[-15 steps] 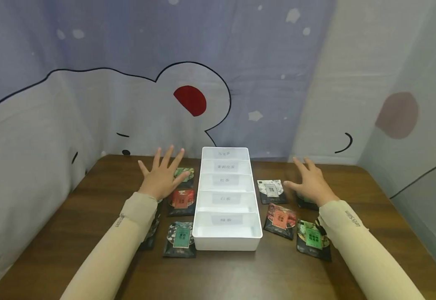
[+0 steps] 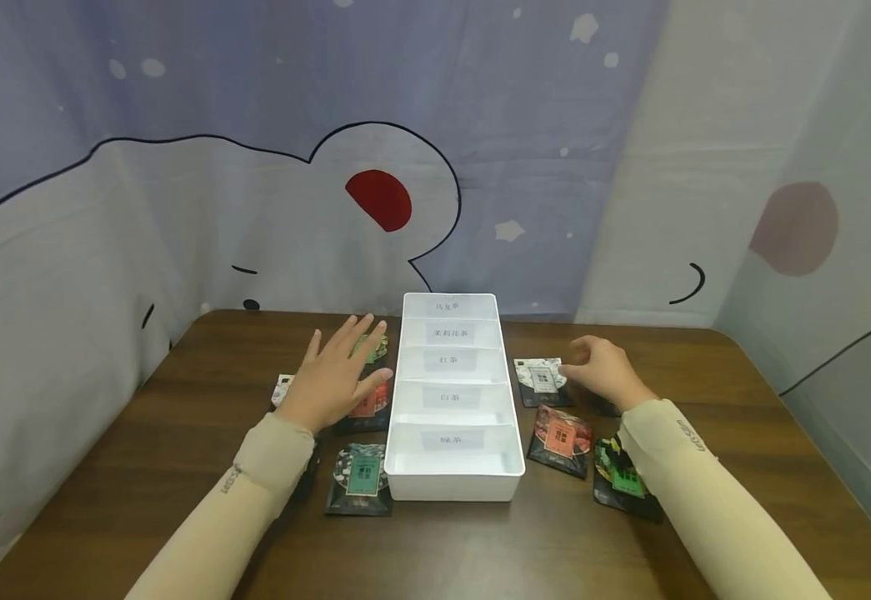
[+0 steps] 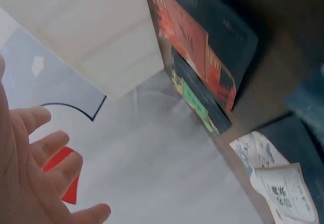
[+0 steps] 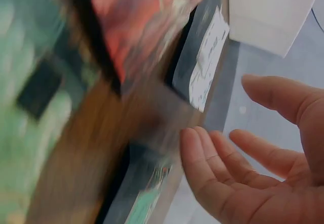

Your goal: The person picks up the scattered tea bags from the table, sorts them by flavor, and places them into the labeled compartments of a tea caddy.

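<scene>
My left hand (image 2: 333, 375) hovers, fingers extended and spread, over sachets left of a white divided box (image 2: 453, 489). Beneath and around it lie a red-labelled sachet (image 2: 377, 411), a green one (image 2: 377, 348) and a partly covered white-patterned one (image 3: 281, 198). My right hand (image 2: 606, 372) is beside the white-patterned sachet (image 2: 540, 380) right of the box; its fingers are loosely bent, thumb apart, nothing between them. In the right wrist view a teal-labelled sachet (image 4: 144, 204) lies below those fingers; the head view mostly hides it behind the hand.
Nearer me on the right lie a red-labelled sachet (image 2: 561, 442) and a green-labelled one (image 2: 625, 481), partly under the sleeve. A teal-labelled sachet (image 2: 362, 479) sits at the box's near left corner. Behind the wooden table (image 2: 450, 554) hangs a printed curtain (image 2: 255, 208).
My left hand has shifted slightly right and turned, uncovering a white-patterned sachet. My right hand has moved a little left and lower, its fingers bending more. The box and sachets stay put.
</scene>
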`<action>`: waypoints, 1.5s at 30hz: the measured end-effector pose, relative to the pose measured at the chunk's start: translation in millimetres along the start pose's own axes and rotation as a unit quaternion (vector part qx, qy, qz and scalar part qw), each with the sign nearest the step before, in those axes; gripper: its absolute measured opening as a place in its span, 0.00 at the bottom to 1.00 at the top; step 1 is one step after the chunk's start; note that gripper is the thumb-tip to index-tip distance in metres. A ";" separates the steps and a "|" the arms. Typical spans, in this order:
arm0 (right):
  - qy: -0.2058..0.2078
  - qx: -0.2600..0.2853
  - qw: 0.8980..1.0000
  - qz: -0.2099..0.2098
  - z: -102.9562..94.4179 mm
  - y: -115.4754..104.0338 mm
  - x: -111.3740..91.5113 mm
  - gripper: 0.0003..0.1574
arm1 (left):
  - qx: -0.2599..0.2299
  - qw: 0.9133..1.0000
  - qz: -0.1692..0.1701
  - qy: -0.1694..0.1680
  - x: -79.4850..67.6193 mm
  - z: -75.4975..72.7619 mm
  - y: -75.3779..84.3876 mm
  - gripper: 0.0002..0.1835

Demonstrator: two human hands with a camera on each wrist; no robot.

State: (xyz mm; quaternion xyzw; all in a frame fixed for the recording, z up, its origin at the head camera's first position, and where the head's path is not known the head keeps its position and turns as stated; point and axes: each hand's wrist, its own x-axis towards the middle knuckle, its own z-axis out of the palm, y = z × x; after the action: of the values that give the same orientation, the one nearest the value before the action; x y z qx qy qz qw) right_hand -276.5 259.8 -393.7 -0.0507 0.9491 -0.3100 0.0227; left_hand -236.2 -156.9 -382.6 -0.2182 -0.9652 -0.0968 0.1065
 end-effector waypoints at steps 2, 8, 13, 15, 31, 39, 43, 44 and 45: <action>-0.010 -0.001 1.000 0.007 3.2 -3.4 0.9 0.38 | 0.000 1.000 0.014 0.004 -2.7 1.9 2.3 0.41; -0.025 -0.025 0.999 0.024 9.2 -12.0 2.3 0.39 | -0.007 0.999 0.044 0.009 -9.1 8.9 8.8 0.41; -0.021 -0.034 0.999 0.031 13.4 -13.2 4.6 0.38 | 0.001 0.999 0.050 0.002 -11.6 15.7 12.8 0.41; -0.022 -0.033 0.999 0.037 15.8 -13.2 5.8 0.36 | 0.001 0.999 0.050 -0.003 -12.9 17.9 13.9 0.41; -0.026 -0.010 0.996 0.087 23.0 -15.3 12.7 0.37 | -0.019 0.997 0.066 -0.026 -12.2 22.9 15.1 0.40; -0.005 0.039 0.994 0.099 27.1 -15.4 15.4 0.31 | -0.028 0.997 0.067 -0.034 -12.6 22.4 14.4 0.40; 0.012 0.073 0.992 0.097 27.4 -13.4 15.2 0.29 | -0.038 0.996 0.072 -0.032 -12.7 22.3 14.8 0.40; 0.017 0.083 0.992 0.097 27.2 -12.7 14.7 0.28 | -0.040 0.996 0.073 -0.031 -12.8 22.4 15.0 0.40; 0.023 0.093 0.991 0.096 27.0 -12.1 13.8 0.28 | -0.041 0.996 0.073 -0.030 -13.0 22.4 15.2 0.40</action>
State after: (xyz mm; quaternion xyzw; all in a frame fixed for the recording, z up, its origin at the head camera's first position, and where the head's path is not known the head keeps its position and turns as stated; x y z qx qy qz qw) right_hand -287.2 232.8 -408.4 0.0499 0.9167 -0.3948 0.0356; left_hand -221.6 -143.4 -405.2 -0.2955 -0.9446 -0.1217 0.0752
